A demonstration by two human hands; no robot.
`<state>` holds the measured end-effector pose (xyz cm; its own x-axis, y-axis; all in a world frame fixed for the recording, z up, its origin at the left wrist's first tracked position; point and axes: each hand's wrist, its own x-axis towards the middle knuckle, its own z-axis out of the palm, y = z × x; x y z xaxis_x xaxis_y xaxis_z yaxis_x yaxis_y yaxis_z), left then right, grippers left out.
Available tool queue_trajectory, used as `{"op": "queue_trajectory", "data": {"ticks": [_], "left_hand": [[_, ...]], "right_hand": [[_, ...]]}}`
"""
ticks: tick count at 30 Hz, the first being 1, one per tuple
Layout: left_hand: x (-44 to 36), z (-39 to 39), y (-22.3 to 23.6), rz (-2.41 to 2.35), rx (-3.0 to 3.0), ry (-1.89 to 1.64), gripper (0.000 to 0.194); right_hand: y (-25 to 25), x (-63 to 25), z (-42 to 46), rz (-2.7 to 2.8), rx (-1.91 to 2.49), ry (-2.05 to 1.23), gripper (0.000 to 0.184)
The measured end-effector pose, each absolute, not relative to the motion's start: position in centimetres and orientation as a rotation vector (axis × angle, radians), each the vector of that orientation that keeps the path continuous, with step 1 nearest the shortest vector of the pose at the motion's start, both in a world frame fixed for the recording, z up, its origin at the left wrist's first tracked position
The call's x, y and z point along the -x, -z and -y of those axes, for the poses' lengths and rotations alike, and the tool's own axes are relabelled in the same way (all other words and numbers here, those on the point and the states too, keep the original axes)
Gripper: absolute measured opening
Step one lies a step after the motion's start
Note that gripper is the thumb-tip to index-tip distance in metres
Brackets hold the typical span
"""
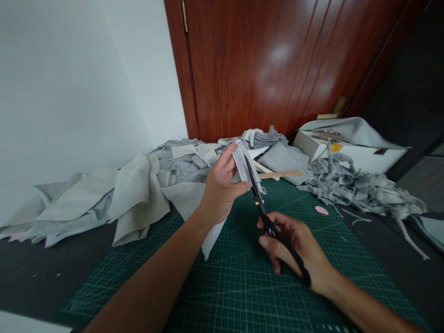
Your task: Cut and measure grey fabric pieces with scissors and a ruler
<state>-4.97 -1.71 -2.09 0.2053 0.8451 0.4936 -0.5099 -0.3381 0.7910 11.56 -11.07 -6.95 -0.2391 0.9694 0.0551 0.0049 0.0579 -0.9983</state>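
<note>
My left hand (220, 189) is raised above the green cutting mat (243, 286) and pinches a small grey fabric piece (243, 164) between thumb and fingers. My right hand (294, 245) grips black scissors (263, 212) by the handles. The scissor blades point up and reach into the fabric piece beside my left thumb. More pale fabric hangs down below my left wrist onto the mat.
Heaps of grey fabric pieces (138, 194) lie at the left and back. Cut grey strips (360, 189) pile up at the right beside a white box (350, 148). A wooden ruler (280, 174) and a pink chalk (321, 210) rest near the mat's far edge. A brown door (277, 64) stands behind.
</note>
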Motion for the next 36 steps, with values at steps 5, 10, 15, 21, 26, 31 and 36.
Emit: {"op": "queue_trajectory", "data": {"ticks": [5, 10, 15, 21, 26, 31, 36], "left_hand": [[4.87, 1.90, 2.04, -0.369, -1.293, -1.431, 0.106], [4.79, 1.90, 2.14, -0.375, -1.278, -1.423, 0.106], [4.69, 1.83, 2.28, -0.367, -1.283, -1.438, 0.106], [4.71, 1.72, 2.40, -0.346, -1.311, -1.433, 0.106], [4.70, 1.78, 2.47, -0.352, -1.317, -1.427, 0.106], [4.65, 1.79, 2.40, -0.346, -1.300, -1.436, 0.109], [4.62, 1.83, 2.31, -0.348, -1.300, -1.431, 0.110]], "right_hand": [[7.04, -11.56, 11.03, 1.398, 1.045, -1.345, 0.046], [6.95, -11.50, 10.95, 1.401, 1.057, -1.342, 0.044], [6.89, -11.51, 10.96, 1.428, 1.091, -1.330, 0.045], [6.68, -11.39, 10.99, 1.445, 1.117, -1.307, 0.047], [6.45, -11.35, 11.09, 1.454, 1.146, -1.280, 0.050], [6.30, -11.28, 11.15, 1.456, 1.177, -1.275, 0.052], [6.28, -11.18, 11.22, 1.449, 1.175, -1.276, 0.053]]}}
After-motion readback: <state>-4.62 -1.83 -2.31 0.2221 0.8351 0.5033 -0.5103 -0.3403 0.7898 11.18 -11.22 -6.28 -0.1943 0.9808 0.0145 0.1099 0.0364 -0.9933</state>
